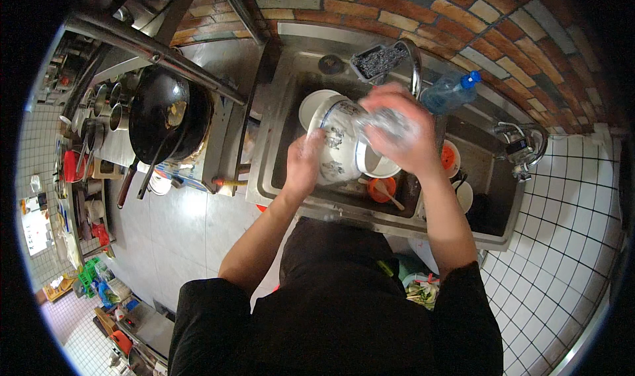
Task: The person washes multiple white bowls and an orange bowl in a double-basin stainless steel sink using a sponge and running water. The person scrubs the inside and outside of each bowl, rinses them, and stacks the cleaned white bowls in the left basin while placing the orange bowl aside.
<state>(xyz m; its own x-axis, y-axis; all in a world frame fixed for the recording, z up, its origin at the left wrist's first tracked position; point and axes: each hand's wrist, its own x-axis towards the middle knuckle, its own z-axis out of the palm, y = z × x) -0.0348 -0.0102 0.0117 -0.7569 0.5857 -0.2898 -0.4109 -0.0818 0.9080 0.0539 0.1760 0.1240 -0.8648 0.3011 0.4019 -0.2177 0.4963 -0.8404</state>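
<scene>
My left hand (pixel 303 165) grips the rim side of a large white ceramic bowl (pixel 342 148) with a blue line and dark printed motifs. The bowl is tipped on its side over the left sink basin, its foot turned to the right. Blurred by motion, my right hand (pixel 402 128) holds a silvery scrubber (pixel 392 125), probably steel wool, close against the bowl's foot. Behind the bowl a white plate (pixel 315 109) rests in the basin. Under it sits an orange bowl (pixel 381 190) with a pale spoon (pixel 394 200) in it.
A curved faucet (pixel 415 66) and a tray of dark scrubbers (pixel 379 62) stand at the sink's back. Beside them is a blue-capped plastic bottle (pixel 451 91). The right basin holds bowls (pixel 464 196). At left, a black wok (pixel 158 113) sits near a metal rack post (pixel 149 53).
</scene>
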